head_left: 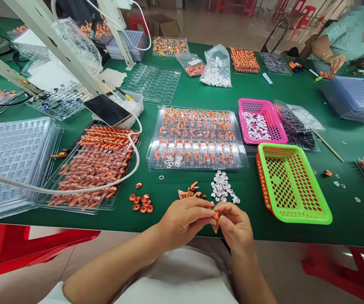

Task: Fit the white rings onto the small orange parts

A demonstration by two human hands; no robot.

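Note:
At the table's front edge, my left hand (190,219) and my right hand (235,226) meet, their fingertips closed together on a small orange part (216,215). Most of that part is covered by the fingers. Just beyond my hands lies a heap of small white round caps (221,188). A few curved orange pieces (190,192) lie beside it, partly behind my left hand. Farther left are several round orange cap-like parts (143,203). A clear tray (197,137) behind them holds rows of curved orange pieces, with white rings (173,160) on its front left.
Right of the tray stand a pink basket (280,126) with white parts and a green basket (323,207) nested in a red one. On the left are a tray of orange parts (89,177), a phone (107,109) and a white cable (134,158). Another person's hand (337,62) works far right.

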